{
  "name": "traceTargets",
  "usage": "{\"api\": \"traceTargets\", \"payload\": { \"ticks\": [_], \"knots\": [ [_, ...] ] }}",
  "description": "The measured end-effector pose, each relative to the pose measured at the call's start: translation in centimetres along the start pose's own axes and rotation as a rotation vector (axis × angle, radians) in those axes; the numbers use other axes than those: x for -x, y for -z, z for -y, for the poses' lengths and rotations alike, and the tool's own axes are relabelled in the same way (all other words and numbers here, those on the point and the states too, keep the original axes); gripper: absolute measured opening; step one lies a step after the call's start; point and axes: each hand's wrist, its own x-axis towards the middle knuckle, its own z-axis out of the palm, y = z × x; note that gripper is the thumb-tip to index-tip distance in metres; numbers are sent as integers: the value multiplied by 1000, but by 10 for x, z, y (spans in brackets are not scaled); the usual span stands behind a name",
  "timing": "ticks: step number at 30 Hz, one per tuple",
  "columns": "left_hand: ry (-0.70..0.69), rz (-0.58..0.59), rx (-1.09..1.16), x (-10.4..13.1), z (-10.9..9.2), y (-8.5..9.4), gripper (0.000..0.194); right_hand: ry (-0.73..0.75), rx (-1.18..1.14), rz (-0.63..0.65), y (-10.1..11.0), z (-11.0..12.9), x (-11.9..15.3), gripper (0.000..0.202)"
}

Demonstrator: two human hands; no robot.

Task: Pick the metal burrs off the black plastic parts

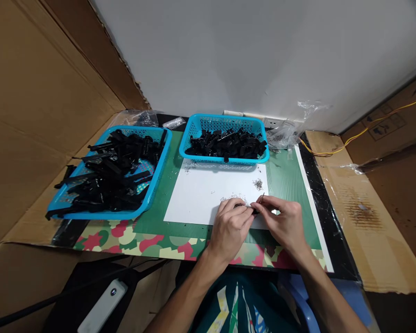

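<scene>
My left hand (230, 223) is over the front of a white sheet (197, 192), its fingers curled around a small black part (255, 211). The part is mostly hidden by the fingers. My right hand (283, 221) meets it from the right, thumb and forefinger pinched together at the part's end. A thin dark sliver (262, 197) sticks up at the right fingertips; its kind cannot be made out. Tiny metal pieces (234, 199) lie scattered just beyond my left hand. A small pile of similar pieces (258, 184) is farther back on the sheet.
A blue basket (149, 203) heaped with long black parts stands at left, some overhanging its rim. Another blue basket (225, 160) with smaller black parts is at the back. Clear plastic bags (284, 134) lie behind. Cardboard walls (395, 185) flank the table; a yellow cable (353, 138) runs right.
</scene>
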Motion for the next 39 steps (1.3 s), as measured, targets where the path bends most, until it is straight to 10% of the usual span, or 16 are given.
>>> {"api": "traceTargets", "payload": {
  "ticks": [14,39],
  "knots": [
    [1,16,9,0,1,-1,16,-232,-233,-61,5,2,-1,21],
    [28,57,46,-2,0,0,16,244,172,-233,-11,-1,16,19]
  ]
}}
